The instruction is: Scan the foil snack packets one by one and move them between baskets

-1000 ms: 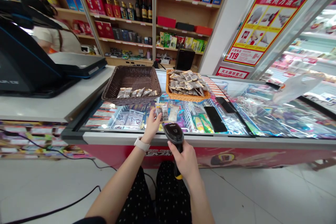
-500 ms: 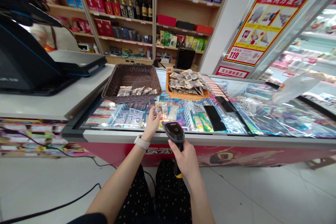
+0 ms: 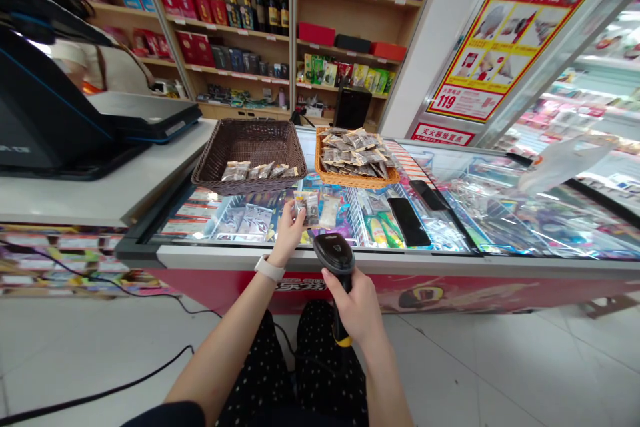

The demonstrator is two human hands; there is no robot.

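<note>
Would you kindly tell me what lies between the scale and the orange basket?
The dark basket with packets inside, as the head view shows.

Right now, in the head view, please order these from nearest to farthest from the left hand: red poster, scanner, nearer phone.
1. Scanner, in the right hand.
2. Nearer phone, farther right.
3. Red poster, far behind, upper right.

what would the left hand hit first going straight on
Beyond the packet it touches, the left hand would likely meet the orange basket; depth is unclear, so it might slip past.
</note>
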